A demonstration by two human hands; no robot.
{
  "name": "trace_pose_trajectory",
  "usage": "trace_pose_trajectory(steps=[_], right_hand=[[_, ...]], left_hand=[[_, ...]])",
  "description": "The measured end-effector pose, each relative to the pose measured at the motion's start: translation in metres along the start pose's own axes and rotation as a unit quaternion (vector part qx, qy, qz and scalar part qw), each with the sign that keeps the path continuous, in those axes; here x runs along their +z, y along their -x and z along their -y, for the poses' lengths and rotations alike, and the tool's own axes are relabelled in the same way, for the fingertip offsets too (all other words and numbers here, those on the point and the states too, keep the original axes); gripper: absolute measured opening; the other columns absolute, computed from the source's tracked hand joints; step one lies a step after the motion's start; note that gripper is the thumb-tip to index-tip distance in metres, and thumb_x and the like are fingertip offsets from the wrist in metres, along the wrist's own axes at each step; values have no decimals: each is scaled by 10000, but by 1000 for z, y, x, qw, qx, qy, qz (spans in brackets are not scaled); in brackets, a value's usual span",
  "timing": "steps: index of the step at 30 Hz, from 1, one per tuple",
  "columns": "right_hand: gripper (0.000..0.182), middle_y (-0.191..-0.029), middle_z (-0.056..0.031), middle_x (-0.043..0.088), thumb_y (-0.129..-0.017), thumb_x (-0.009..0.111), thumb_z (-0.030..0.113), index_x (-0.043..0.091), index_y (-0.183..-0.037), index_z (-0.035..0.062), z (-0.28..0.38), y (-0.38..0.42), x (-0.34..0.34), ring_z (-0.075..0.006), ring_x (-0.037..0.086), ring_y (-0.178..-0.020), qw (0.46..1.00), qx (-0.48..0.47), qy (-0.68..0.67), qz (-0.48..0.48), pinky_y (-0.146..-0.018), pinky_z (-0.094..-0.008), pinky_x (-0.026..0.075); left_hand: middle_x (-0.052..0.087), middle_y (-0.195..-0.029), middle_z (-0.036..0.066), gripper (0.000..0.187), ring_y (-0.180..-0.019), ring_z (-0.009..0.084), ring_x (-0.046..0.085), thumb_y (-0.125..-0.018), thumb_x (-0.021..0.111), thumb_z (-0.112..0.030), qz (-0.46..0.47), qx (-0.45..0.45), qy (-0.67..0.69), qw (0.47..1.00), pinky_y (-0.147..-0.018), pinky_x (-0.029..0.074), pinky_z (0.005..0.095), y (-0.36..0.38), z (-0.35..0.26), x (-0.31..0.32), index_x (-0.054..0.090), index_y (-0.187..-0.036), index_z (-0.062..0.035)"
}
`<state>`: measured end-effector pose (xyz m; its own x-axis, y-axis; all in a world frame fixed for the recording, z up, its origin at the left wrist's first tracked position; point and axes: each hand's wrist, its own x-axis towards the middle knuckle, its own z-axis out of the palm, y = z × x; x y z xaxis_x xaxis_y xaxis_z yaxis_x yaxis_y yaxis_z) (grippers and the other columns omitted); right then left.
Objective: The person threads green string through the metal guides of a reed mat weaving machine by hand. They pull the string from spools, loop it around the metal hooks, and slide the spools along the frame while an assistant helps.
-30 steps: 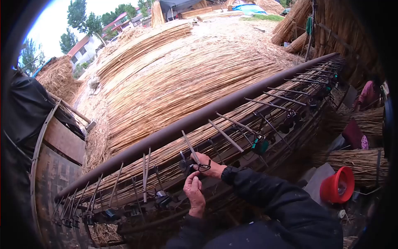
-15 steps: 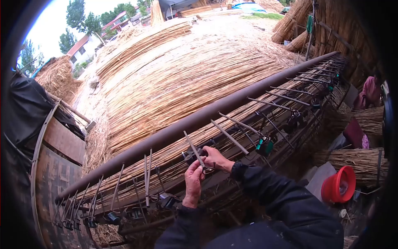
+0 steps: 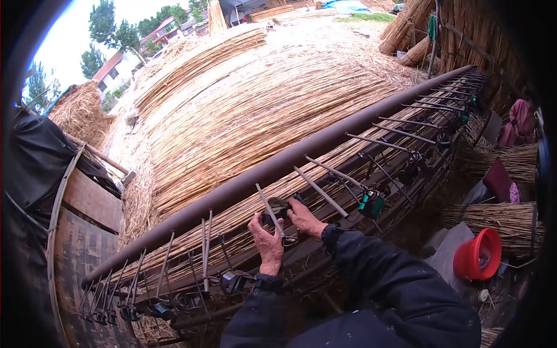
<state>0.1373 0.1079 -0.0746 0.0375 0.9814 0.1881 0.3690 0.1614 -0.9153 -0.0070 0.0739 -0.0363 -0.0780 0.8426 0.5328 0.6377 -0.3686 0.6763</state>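
In the head view, my left hand (image 3: 268, 246) is just left of a thin metal rod (image 3: 268, 206), its index finger and thumb apart. My right hand (image 3: 306, 219) has its fingers against a small dark block (image 3: 279, 210), which looks like a spool holder and sits between the two hands, partly behind the rod. A bent wire end (image 3: 290, 238) shows at the rod's lower tip. The rod slants down from a long brown pipe (image 3: 255, 178). Fingertips of the right hand are partly hidden behind the block.
Long reeds (image 3: 255, 122) lie side by side beyond the pipe. More rods carry dark holders, one with a green spool (image 3: 370, 204). At right are a red bucket (image 3: 477, 254), a reed bundle (image 3: 493, 223) and a person in pink (image 3: 518, 123). Wooden boards (image 3: 87, 255) stand at left.
My left hand has shifted slightly left and its fingers have spread away from the rod. My right hand has moved a little up and onto the dark block.
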Motion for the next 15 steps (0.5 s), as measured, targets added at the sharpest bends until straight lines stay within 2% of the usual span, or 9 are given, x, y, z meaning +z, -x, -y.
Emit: trace_pose_trajectory(steps=[2, 5, 7, 8, 9, 11, 12, 13, 15], right_hand=[[272, -1016, -269, 586, -877, 474, 45, 482, -1145, -3, 3, -1, -10, -417, 579, -992, 998, -18, 11, 52, -819, -404, 470], [303, -1001, -240, 595, -853, 461, -20, 494, -1154, 0, 21, 2, -30, -382, 597, -986, 986, -72, -17, 150, -830, -407, 471], [347, -999, -216, 599, -829, 502, -17, 493, -1174, 23, 19, 0, -36, -371, 602, -968, 943, -210, 51, 255, -821, -424, 477], [388, -1055, -194, 590, -812, 540, -10, 490, -1192, 48, 41, 9, -48, -359, 594, -987, 934, -211, 40, 287, -816, -422, 483], [388, -1055, -194, 590, -812, 540, -10, 490, -1192, 48, 45, 15, -50, -359, 594, -987, 934, -211, 38, 287, -816, -422, 483], [388, -1120, -172, 564, -822, 546, -15, 487, -1197, 60, 47, 27, -50, -331, 585, -1023, 909, -299, 82, 278, -822, -387, 490], [399, -1155, -155, 546, -832, 541, -24, 474, -1213, 73, 43, 33, -48, -317, 577, -1049, 916, -337, 40, 212, -841, -362, 493], [399, -1133, -149, 552, -850, 534, -35, 448, -1228, 62, 43, 40, -50, -271, 578, -1060, 942, -298, -28, 150, -858, -352, 498], [322, -1108, -108, 548, -910, 494, 11, 434, -1225, 49, 52, 58, -55, -225, 589, -1014, 991, -94, -85, -36, -862, -349, 503]], left_hand=[[510, -1046, 113, 603, -846, 228, 536, -804, 737, -300, -22, 39, -5, 999, -749, 460, 356, 2, 9, 5, 440, -1243, -12], [529, -1034, 106, 501, -865, 222, 516, -894, 630, -309, 20, -42, 119, 992, -796, 450, 369, 5, 16, 6, 449, -1252, -8], [565, -1033, 82, 372, -816, 170, 507, -957, 523, -245, 119, -211, 360, 901, -769, 460, 322, 5, 53, 14, 484, -1240, -7], [608, -927, 41, 254, -733, 101, 503, -959, 503, -164, 151, -315, 464, 814, -675, 443, 249, 4, 75, 13, 575, -1141, -3], [608, -927, 41, 254, -733, 101, 503, -959, 503, -164, 151, -315, 462, 815, -675, 443, 249, 4, 79, 8, 575, -1141, -3], [601, -787, -8, 193, -620, 39, 457, -931, 544, -152, 214, -291, 422, 831, -571, 379, 185, 4, 84, 5, 640, -1023, -12], [578, -705, -34, 148, -567, 19, 429, -911, 563, -135, 194, -256, 382, 867, -519, 332, 175, 6, 64, 3, 661, -929, -24], [578, -705, -34, 148, -567, 19, 429, -911, 563, -135, 195, -257, 382, 866, -519, 332, 175, 8, 61, -2, 661, -929, -24], [598, -732, -27, 123, -597, 27, 472, -889, 575, -107, 305, -276, 385, 826, -539, 359, 169, 9, 60, -12, 658, -930, -28]])
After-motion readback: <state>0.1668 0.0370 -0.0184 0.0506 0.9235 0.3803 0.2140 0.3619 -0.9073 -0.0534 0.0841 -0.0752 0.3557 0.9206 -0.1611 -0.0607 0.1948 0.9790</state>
